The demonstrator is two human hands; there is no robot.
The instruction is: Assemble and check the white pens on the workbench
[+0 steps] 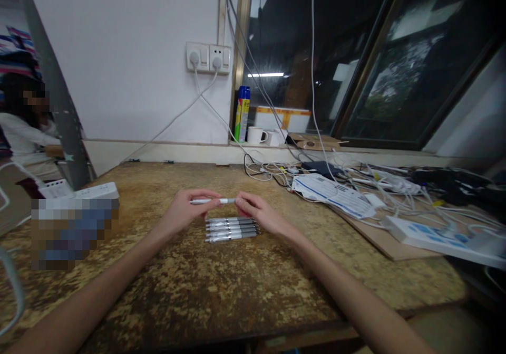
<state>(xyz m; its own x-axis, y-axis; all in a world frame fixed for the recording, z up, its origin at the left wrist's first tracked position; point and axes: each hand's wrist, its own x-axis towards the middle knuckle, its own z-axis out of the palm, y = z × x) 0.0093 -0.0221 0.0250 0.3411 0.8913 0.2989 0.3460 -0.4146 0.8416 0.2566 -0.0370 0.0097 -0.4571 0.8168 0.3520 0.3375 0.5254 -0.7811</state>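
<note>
Between my two hands a white pen [209, 201] is held level, just above the worn wooden table. Its left part lies in the closed fingers of my left hand [194, 204]. My right hand [256, 211] pinches the grey right end of the same pen. Directly below, several white pens with grey grips [231, 229] lie side by side in a neat row, their grips toward the right. The fingers of my right hand hide part of the upper pens' right ends.
Cables, papers [336, 194] and a white power strip [438, 238] crowd the table's right side. Another power strip [95, 191] sits at the left edge. A spray can [242, 115] and a white mug [256, 135] stand on the sill. At far left a person [23, 127] sits beyond a grey post.
</note>
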